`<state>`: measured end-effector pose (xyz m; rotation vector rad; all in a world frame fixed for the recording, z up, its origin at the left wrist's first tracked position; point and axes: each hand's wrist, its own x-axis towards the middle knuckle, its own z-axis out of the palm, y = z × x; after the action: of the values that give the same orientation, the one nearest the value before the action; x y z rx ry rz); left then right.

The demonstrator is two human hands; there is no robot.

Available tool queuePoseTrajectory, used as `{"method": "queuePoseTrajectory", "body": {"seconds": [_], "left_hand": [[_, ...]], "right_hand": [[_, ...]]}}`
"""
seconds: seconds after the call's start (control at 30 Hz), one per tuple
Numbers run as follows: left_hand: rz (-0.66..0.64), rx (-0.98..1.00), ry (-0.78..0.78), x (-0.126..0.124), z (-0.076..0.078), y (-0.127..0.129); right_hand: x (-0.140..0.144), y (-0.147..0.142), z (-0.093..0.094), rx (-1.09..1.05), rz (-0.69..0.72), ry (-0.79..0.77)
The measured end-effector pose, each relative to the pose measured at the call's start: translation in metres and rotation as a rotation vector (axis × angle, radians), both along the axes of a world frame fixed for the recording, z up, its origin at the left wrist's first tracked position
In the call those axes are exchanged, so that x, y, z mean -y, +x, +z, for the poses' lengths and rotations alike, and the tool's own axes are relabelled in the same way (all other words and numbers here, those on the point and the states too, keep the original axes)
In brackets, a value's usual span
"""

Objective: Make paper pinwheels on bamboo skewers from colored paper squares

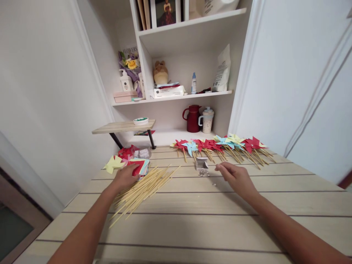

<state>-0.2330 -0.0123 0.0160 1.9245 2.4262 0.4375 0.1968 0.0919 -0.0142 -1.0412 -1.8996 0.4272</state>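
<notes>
My left hand reaches over a stack of coloured paper sheets, its fingers stretched out and resting on the red top sheet. Right below it lies a loose bundle of thin wooden sticks. My right hand hovers over the table with thumb and fingers pinched together; what is between them, if anything, is too small to make out. Left of it, a small open box lies on its side with tiny shiny metal pieces spilled at its mouth. Another tiny piece sits apart on the planks.
Finished paper pinwheels on sticks lie along the back right. A yellow pinwheel shape and a clear plastic container are at the left. A small raised stand, a red jug and a cup stand behind.
</notes>
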Motion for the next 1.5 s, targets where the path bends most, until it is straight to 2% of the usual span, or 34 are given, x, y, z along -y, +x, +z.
{"method": "queuePoseTrajectory", "body": {"seconds": [0.23, 0.5, 0.7, 0.9, 1.17, 1.5], "left_hand": [[0.019, -0.002, 0.014, -0.001, 0.002, 0.007], [-0.066, 0.079, 0.035, -0.001, -0.007, -0.011], [-0.116, 0.160, 0.014, 0.005, -0.005, -0.020], [-0.046, 0.228, 0.038, 0.006, -0.007, -0.025], [-0.056, 0.178, 0.053, 0.001, -0.004, -0.013], [0.075, 0.131, 0.063, -0.004, -0.005, -0.007]], "right_hand": [[0.001, -0.003, 0.001, 0.083, 0.042, 0.000], [0.000, -0.003, -0.001, 0.149, 0.073, -0.033], [-0.001, -0.003, -0.001, 0.140, 0.089, -0.043], [-0.001, -0.002, -0.001, 0.143, 0.095, -0.048], [0.002, -0.003, 0.005, 0.116, 0.092, -0.039], [0.001, -0.002, 0.002, 0.118, 0.107, -0.046]]}}
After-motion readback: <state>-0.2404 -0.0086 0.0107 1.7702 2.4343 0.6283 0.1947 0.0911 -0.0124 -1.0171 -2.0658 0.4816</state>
